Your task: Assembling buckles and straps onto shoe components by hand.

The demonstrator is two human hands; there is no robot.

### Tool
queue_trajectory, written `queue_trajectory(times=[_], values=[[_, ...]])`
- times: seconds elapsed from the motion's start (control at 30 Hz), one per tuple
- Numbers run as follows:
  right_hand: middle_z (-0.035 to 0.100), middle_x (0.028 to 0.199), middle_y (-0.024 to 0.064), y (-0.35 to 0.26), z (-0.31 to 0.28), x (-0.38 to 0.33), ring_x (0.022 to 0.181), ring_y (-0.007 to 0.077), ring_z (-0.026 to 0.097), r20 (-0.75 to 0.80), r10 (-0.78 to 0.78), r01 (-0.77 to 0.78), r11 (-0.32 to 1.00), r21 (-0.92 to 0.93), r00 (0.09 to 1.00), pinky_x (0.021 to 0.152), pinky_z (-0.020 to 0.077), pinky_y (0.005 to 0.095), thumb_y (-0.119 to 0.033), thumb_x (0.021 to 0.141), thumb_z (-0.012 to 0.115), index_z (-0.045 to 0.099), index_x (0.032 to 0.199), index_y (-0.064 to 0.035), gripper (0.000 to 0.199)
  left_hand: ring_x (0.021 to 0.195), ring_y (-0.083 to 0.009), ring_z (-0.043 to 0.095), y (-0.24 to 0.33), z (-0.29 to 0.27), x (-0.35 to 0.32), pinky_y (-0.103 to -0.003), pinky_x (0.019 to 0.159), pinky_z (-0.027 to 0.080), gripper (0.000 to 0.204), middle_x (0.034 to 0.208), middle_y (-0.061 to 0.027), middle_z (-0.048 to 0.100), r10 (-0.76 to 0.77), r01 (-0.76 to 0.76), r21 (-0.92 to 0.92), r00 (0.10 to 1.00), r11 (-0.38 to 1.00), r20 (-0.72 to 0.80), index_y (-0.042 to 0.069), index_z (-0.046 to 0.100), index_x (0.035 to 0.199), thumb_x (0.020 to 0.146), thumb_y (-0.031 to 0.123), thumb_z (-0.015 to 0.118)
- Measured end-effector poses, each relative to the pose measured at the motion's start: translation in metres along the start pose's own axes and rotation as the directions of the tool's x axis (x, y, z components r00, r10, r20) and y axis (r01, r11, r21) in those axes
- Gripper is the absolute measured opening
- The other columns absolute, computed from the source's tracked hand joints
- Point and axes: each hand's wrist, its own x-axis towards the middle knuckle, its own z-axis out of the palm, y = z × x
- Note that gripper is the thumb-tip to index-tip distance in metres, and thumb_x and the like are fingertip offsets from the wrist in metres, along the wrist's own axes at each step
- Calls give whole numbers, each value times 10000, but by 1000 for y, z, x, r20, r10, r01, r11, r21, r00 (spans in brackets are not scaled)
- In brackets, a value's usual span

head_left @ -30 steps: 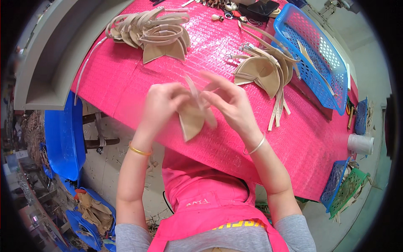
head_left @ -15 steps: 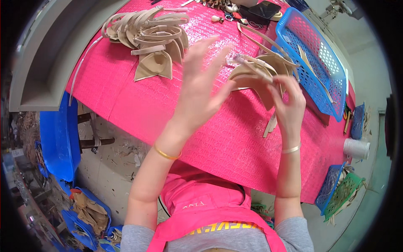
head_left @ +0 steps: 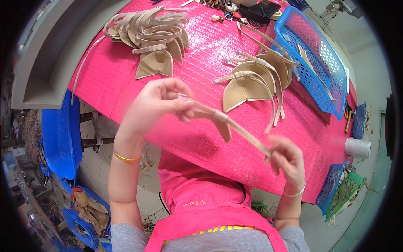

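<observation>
In the head view, a beige strapped piece [head_left: 224, 128] hung at the centre of the frame, over the pink table cover [head_left: 180, 147]. The hands were apart: the left hand [head_left: 161, 101] pinched one end, while the right hand [head_left: 287, 161], a little blurred, had its fingertips closed on the far end of the strap [head_left: 245, 135]. The piece looked light and soft, the strap limp unless drawn straight, the cupped part probably springy and easily creased (the sheen hinted at a smooth face). The strap ends seemed the best hold, sparing the cup.

At the upper right, a blue perforated basket [head_left: 312, 86] held a beige strip [head_left: 308, 61]. At the lower right, a green basket [head_left: 344, 195] and a small blue basket [head_left: 329, 185] held pale strands, too small to identify. At the lower left, a blue container [head_left: 77, 224] held brownish cloth [head_left: 90, 212].
</observation>
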Motion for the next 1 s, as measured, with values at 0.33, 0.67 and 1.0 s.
queue_trajectory(times=[0.33, 0.67, 1.0], values=[[574, 730, 64, 16, 47, 13, 576, 186, 546, 216, -438, 481, 848, -225, 873, 628, 435, 295, -86, 761, 592, 622, 825, 10, 120, 574, -87, 574, -21, 10, -6, -213, 538, 494, 216, 679, -43, 593, -26, 66, 310, 991, 948, -132, -57, 583, 959, 822, 107, 553], [566, 703, 23, 30, 95, 79, 507, 56, 481, 49, -74, 66, 987, 145, 996, 466, 389, 190, -127, 869, 493, 534, 902, 13, 149, 745, -138, 620, -31, 11, -9, -239, 674, 503, 276, 870, -116, 629, -106, 107, -57, 994, 993, 27, -55, 571, 1005, 840, 163, 536], [575, 710, 25, 42, 100, 85, 525, 53, 484, -4, -212, 212, 976, 58, 977, 486, 396, 192, -112, 855, 501, 549, 996, 3, 188, 816, -120, 588, -42, 15, -10, -231, 738, 475, 274, 913, -93, 624, 88, -80, 108, 994, 991, -68, -49, 569, 1032, 768, 18, 594]])
